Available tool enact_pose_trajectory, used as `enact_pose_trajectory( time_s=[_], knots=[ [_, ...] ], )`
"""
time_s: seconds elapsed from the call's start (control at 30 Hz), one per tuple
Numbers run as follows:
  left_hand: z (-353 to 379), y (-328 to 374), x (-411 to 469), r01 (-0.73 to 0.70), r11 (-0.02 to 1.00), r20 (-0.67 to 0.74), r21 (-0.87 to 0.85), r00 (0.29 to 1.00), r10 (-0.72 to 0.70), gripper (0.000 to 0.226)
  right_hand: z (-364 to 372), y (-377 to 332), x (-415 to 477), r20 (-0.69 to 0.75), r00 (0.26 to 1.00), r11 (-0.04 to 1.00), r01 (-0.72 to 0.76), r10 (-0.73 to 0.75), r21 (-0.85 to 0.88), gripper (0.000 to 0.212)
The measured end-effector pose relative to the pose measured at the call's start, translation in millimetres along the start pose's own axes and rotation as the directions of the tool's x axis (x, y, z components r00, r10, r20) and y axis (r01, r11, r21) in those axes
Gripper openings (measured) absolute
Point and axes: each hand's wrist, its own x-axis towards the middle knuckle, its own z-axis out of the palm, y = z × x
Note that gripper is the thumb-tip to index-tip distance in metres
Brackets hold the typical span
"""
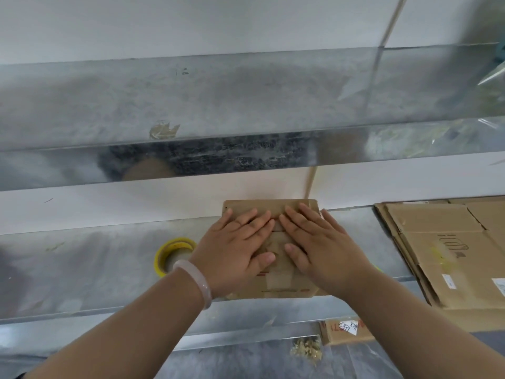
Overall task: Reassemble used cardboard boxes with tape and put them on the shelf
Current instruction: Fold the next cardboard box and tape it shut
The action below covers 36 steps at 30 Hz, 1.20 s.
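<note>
Small brown cardboard box (278, 280) lies on metal shelf (95, 263), between yellow tape roll (177, 243) and flattened cartons (448, 258).

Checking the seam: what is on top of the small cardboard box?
The left hand and right hand lie flat on the box, fingers straight. Its far edge and middle strip show; the palms hide the rest.

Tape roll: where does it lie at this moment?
In the head view the tape roll lies on the metal shelf, just left of the box, beside the left hand.
</note>
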Motion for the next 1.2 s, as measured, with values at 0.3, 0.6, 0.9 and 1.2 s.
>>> enact_pose_trajectory(
  time_s=[0.3, 0.6, 0.9, 1.2],
  knots=[
    [11.7, 0.1, -17.6, 0.199, 0.966, -0.115, -0.164, 0.969, -0.219, 0.09, 9.2, 0.9, -10.0, -0.109, 0.992, 0.987, -0.055, 0.071, 0.148, 0.068],
    [17.4, 7.5, -10.4, 0.356, 0.622, -0.013, -0.697, 0.861, -0.508, 0.073, 3.0, -5.6, -7.2, 0.125, 0.942, 0.78, -0.328, 0.311, 0.533, 0.073],
    [18.7, 18.4, -8.1, 0.283, 0.023, 0.182, -0.959, 0.674, -0.716, 0.065, 3.8, -2.3, 0.1, 0.332, 0.823, 0.177, -0.453, 0.461, 0.874, 0.068],
    [5.6, 10.7, -7.8, 0.397, 0.074, 0.23, -0.915, 0.662, -0.714, 0.037, -10.4, -3.2, 2.8, 0.317, 0.816, 0.189, -0.451, 0.483, 0.872, 0.032]
  ],
)
